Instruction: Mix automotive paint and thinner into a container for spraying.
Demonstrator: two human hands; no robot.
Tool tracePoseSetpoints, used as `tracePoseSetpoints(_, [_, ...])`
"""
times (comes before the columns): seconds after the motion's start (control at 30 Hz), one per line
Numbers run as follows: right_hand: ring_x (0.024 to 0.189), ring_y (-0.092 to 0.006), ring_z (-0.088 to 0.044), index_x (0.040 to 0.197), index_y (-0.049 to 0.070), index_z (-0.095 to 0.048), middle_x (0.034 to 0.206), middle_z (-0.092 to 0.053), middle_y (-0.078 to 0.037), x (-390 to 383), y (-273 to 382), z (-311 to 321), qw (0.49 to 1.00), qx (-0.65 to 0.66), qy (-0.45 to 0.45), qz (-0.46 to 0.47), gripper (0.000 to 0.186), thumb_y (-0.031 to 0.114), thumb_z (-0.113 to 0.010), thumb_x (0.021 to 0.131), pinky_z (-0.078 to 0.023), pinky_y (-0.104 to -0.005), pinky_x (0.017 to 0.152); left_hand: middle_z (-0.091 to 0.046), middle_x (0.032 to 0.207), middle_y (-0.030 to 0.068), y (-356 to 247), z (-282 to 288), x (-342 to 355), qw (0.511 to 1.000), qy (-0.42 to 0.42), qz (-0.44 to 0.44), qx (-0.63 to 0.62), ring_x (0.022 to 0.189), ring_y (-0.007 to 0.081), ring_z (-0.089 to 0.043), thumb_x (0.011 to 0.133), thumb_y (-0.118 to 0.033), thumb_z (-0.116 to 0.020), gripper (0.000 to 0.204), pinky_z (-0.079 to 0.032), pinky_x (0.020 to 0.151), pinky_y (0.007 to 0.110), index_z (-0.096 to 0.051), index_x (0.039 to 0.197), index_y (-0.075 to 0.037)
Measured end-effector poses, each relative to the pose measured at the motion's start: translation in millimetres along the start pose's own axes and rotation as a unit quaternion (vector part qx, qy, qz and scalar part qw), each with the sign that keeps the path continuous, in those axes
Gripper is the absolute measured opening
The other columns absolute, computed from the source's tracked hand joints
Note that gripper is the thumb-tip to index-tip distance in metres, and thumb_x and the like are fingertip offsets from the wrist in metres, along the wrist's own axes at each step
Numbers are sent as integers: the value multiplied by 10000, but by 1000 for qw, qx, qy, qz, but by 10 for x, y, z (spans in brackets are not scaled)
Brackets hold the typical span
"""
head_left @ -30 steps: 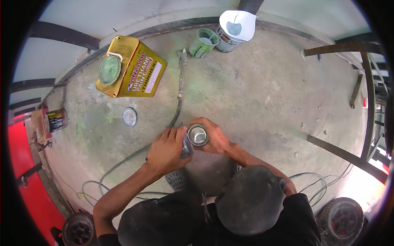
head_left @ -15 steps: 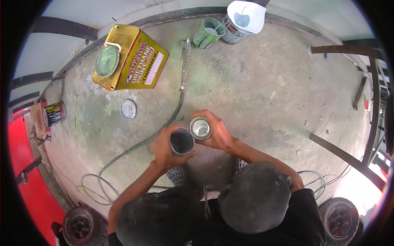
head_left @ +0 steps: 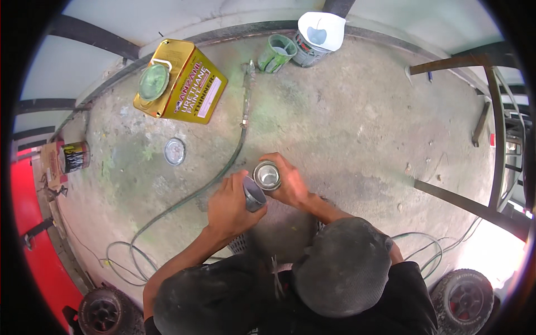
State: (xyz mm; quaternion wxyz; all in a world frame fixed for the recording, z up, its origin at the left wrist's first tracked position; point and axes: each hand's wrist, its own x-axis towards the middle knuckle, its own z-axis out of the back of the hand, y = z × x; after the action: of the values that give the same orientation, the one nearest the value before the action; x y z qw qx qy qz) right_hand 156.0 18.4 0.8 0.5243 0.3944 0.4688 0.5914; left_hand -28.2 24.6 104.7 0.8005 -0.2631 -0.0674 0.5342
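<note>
My left hand (head_left: 226, 206) is closed around a grey cup (head_left: 254, 195), which is tilted with its mouth toward the right. Beside it, my right hand (head_left: 291, 183) grips a small round metal can (head_left: 267, 175) whose open top and shiny inside face up. Cup and can are very close together; whether their rims touch I cannot tell. No liquid shows passing between them. Left of the hands, a round silver lid (head_left: 175, 151) lies on the concrete floor (head_left: 346, 128).
A large gold thinner tin (head_left: 192, 89) with a green-stained lid (head_left: 153, 82) stands far left. A green-stained cup (head_left: 276, 54) and a paper-topped can (head_left: 310, 50) stand at the back. A hose (head_left: 223, 170) crosses the floor. Metal bars (head_left: 469, 206) rise at right.
My left hand has tipped the grey cup from nearly upright to leaning toward the can. The can in my right hand has shifted slightly left. The view has moved a little.
</note>
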Motion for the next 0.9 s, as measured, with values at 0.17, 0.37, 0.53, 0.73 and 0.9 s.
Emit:
tracePoseSetpoints(0.17, [1073,-388,-678,1304,83,-545,1188,-668,-175,-4,30,-99,999,-21,-34,30,688,87,-911,722,-566,-448,894,-672,1155,167,-69,161,129,996,74,36,34,1067,386,-681,681,-312,-916,804,-565,855,476,-516,1322,-38])
tracePoseSetpoints(0.37, [1047,-362,-697,1300,81,-561,1218,-672,-173,-46,-19,-100,997,-27,-63,20,668,87,-918,735,-576,-429,880,-682,1123,151,53,-2,60,999,30,-14,9,1028,363,-696,666,-324,-925,785,-577,826,453,-551,1300,-50])
tracePoseSetpoints(0.53, [1058,-361,-697,1294,74,-567,1220,-676,-173,-43,-3,-159,997,-26,-71,26,661,85,-920,735,-574,-423,886,-677,1095,141,167,-246,-193,992,-117,-11,-42,972,357,-692,651,-292,-951,793,-567,801,455,-554,1294,-52])
tracePoseSetpoints(0.73, [1145,-434,-630,1316,61,-531,1250,-636,-194,-75,-32,-91,998,-6,-56,0,715,79,-907,709,-529,-493,968,-680,1124,159,317,-644,-294,975,-200,-19,-93,995,338,-714,647,-329,-978,871,-580,845,426,-535,1339,-40])
tracePoseSetpoints(0.9, [1205,-405,-631,1370,98,-515,1295,-643,-168,8,-40,249,992,-69,67,84,747,155,-923,746,-524,-474,1007,-675,1144,176,325,-386,-260,989,-104,30,-98,1040,360,-702,670,-336,-968,873,-573,873,437,-520,1358,-39])
